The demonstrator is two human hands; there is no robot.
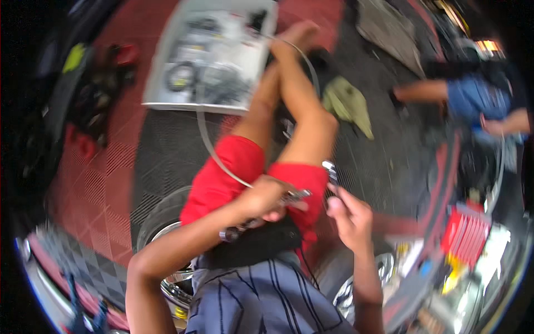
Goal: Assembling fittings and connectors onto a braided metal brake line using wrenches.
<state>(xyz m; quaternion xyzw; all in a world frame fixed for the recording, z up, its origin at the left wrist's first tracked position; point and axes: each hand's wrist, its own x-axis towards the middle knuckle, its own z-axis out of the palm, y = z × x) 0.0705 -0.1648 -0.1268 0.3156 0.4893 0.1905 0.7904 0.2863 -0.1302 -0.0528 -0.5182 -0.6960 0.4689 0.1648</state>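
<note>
I'm seeing my left hand (266,196) at frame centre, clenched around a thin metal tool (295,196). My right hand (349,218), just right of it, pinches a small silvery part (329,170). A cable (214,153) curves up toward the white tray (214,53), upper left.

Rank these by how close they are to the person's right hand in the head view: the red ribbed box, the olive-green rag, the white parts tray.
From the right hand:
1. Red ribbed box, to its right, nearest.
2. Olive-green rag, straight above it on the dark floor mat, only slightly farther.
3. White parts tray, far up and to the left, clearly farthest.
</note>
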